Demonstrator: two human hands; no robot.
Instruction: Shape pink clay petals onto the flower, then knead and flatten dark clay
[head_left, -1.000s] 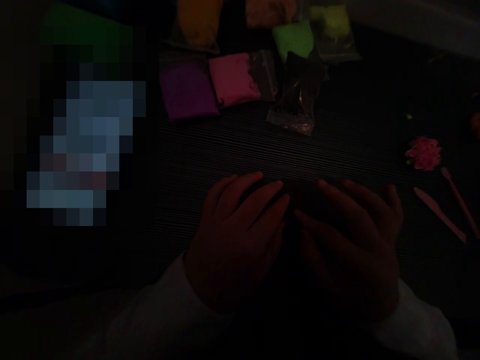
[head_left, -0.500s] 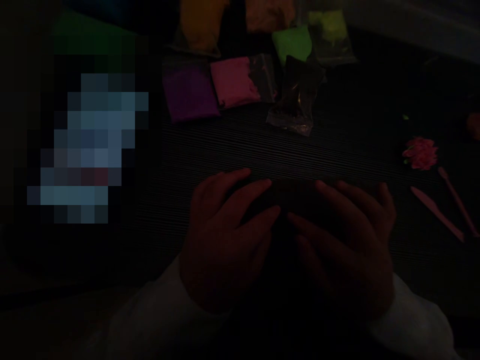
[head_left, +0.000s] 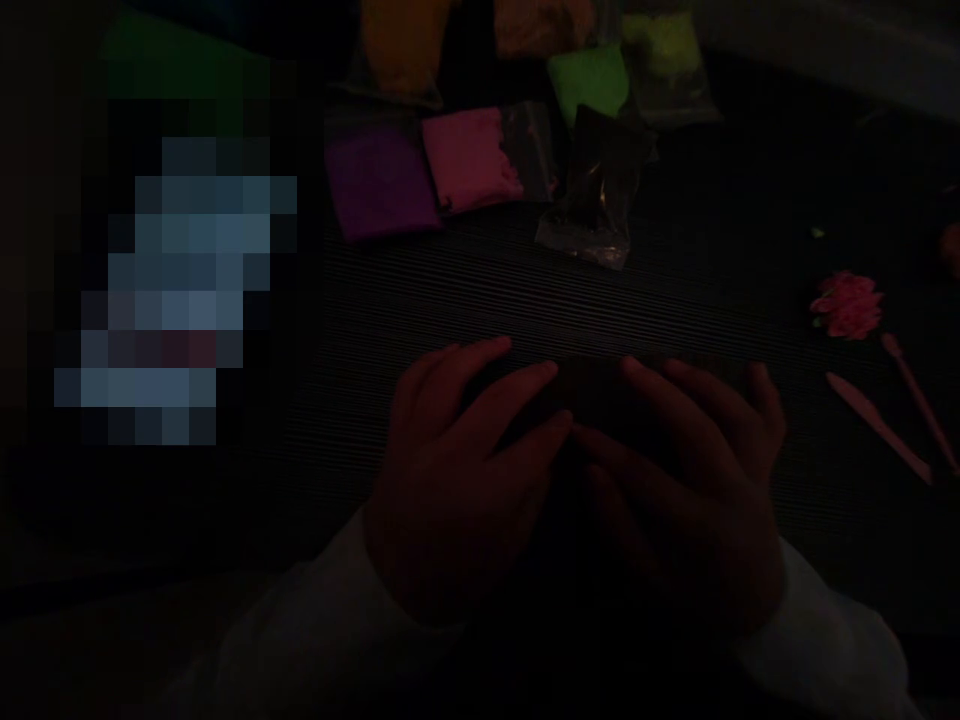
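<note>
The scene is very dark. My left hand has its fingers bent and slightly spread at the left end of a dark, flat piece, whose kind I cannot make out. From the other side, my right hand curves its fingers over the same piece. The two index fingertips almost meet along its near side. Both thumbs are mostly lost in shadow, and so is whatever lies under the palms. Beyond the hands lies a bag of dark material in clear plastic.
Purple, pink, light green, yellow and orange packets lie at the back. On the right are a pink flower, a pink knife-shaped tool and a slim pink stick. A pixelated bright patch covers the left.
My left hand shifted left, then slightly back right. My right hand has moved a little left, bringing the index fingertips closer together. The packets and tools stay where they lie.
</note>
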